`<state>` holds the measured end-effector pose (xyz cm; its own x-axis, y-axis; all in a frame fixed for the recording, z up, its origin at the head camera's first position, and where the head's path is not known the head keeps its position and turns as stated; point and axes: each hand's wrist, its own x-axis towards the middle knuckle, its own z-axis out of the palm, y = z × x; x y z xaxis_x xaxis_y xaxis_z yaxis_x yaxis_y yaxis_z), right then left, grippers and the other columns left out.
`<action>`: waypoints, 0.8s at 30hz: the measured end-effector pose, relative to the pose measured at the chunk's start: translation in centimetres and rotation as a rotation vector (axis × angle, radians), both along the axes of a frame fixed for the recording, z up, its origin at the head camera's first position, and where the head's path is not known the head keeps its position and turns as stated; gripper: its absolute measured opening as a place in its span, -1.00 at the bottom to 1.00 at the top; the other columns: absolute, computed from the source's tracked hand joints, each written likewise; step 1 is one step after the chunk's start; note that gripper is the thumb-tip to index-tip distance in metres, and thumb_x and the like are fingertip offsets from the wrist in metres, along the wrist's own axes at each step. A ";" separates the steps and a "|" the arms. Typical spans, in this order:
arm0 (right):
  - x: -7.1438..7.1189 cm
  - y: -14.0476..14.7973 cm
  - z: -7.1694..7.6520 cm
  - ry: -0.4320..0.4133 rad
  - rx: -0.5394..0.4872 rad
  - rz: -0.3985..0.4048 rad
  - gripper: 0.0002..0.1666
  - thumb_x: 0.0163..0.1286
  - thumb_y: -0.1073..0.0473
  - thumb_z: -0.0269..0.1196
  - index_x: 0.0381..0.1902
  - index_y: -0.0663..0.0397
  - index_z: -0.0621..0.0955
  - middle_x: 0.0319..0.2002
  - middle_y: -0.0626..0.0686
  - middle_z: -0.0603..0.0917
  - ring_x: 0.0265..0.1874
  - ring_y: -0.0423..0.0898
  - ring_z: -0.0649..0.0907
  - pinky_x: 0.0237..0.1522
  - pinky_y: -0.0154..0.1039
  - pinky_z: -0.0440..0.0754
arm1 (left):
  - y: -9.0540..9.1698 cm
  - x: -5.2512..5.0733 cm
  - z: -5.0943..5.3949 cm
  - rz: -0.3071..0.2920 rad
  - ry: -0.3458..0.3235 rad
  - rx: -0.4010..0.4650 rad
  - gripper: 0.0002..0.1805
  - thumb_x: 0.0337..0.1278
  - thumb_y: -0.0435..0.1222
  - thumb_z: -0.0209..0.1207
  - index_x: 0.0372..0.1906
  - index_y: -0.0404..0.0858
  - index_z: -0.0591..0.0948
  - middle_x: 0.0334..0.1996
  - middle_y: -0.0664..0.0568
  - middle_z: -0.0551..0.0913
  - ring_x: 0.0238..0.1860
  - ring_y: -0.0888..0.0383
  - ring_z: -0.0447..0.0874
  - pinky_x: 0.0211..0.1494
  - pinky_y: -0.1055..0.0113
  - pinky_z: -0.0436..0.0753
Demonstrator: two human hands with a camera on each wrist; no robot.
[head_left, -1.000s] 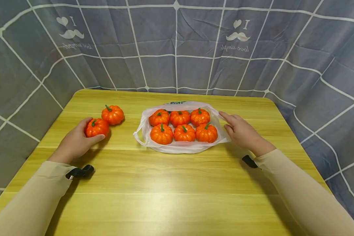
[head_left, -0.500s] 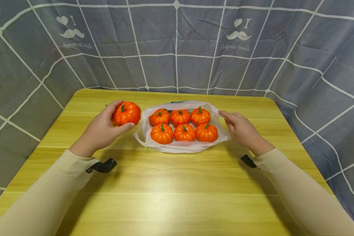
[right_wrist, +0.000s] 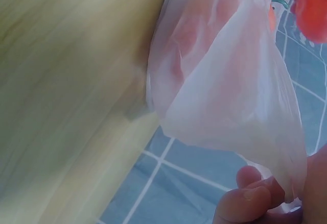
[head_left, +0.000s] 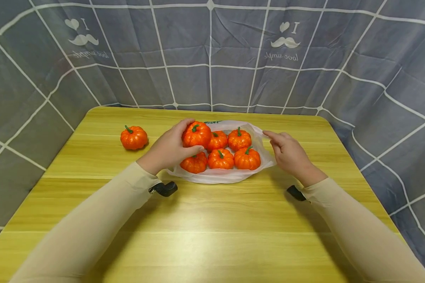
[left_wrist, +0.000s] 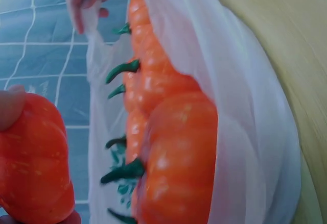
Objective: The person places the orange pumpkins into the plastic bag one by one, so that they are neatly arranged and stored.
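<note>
My left hand [head_left: 170, 147] grips a small orange pumpkin [head_left: 197, 135] with a green stem, held over the left end of a thin white plastic bag [head_left: 217, 179]. In the left wrist view the gripped pumpkin [left_wrist: 36, 163] appears apart from the bag's pumpkins [left_wrist: 179, 152]. Several like pumpkins [head_left: 221, 159] sit in the open bag in two rows; the back left one is hidden behind the held pumpkin. At the bag's right edge my right hand [head_left: 292, 157] pinches the plastic, and the right wrist view shows its fingers [right_wrist: 245, 203] curled on the bag's corner [right_wrist: 291, 183].
One more pumpkin [head_left: 133, 137] stands alone on the left of the wooden table [head_left: 212, 228]. A grey curtain [head_left: 191, 51] with white grid lines hangs behind the table and along both sides.
My left hand has lifted a pumpkin from the table's left side and carried it right, over the bag. The other pumpkin there stayed put. My right hand has kept its place.
</note>
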<state>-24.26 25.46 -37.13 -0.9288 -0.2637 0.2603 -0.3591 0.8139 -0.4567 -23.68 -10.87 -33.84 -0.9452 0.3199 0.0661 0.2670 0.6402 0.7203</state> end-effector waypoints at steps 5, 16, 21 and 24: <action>0.1 -0.1 0.3 -0.012 -0.017 -0.007 -0.51 0.68 0.30 -0.04 0.45 0.13 0.55 0.03 0.36 0.67 0.02 0.27 0.63 0.16 0.25 0.61 | 1.2 -0.8 -0.8 -0.005 -0.008 -0.016 -0.06 0.24 -0.02 0.43 0.62 -0.07 0.22 0.45 -0.07 0.44 0.35 -0.13 0.53 0.37 -0.16 0.62; 0.2 -0.3 0.6 -0.036 -0.021 -0.011 -0.50 0.68 0.30 -0.04 0.46 0.12 0.54 0.03 0.34 0.67 -0.01 0.25 0.63 0.14 0.22 0.60 | 2.1 -1.8 -2.3 -0.019 -0.034 -0.055 -0.06 0.25 -0.02 0.40 0.63 -0.08 0.22 0.47 -0.10 0.43 0.37 -0.13 0.50 0.43 -0.13 0.56; 0.1 -0.3 0.5 -0.039 -0.026 -0.007 -0.51 0.68 0.29 -0.04 0.45 0.13 0.55 0.06 0.34 0.67 0.03 0.25 0.63 0.18 0.23 0.60 | 2.2 -2.0 -2.5 -0.038 -0.035 -0.085 -0.08 0.27 -0.03 0.40 0.63 -0.07 0.22 0.49 -0.09 0.42 0.40 -0.12 0.49 0.47 -0.12 0.52; 0.1 -0.3 0.5 -0.045 -0.023 -0.010 -0.51 0.69 0.28 -0.04 0.45 0.12 0.55 0.09 0.35 0.67 0.06 0.25 0.63 0.20 0.24 0.59 | 2.3 -2.0 -2.6 -0.044 -0.032 -0.103 -0.07 0.27 -0.02 0.40 0.64 -0.05 0.22 0.51 -0.09 0.40 0.42 -0.12 0.47 0.50 -0.11 0.50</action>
<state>-24.13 25.19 -36.59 -0.9422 -0.2491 0.2242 -0.3300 0.8061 -0.4912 -25.64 -8.59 -36.44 -0.9311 0.3648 0.0007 0.2745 0.6992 0.6601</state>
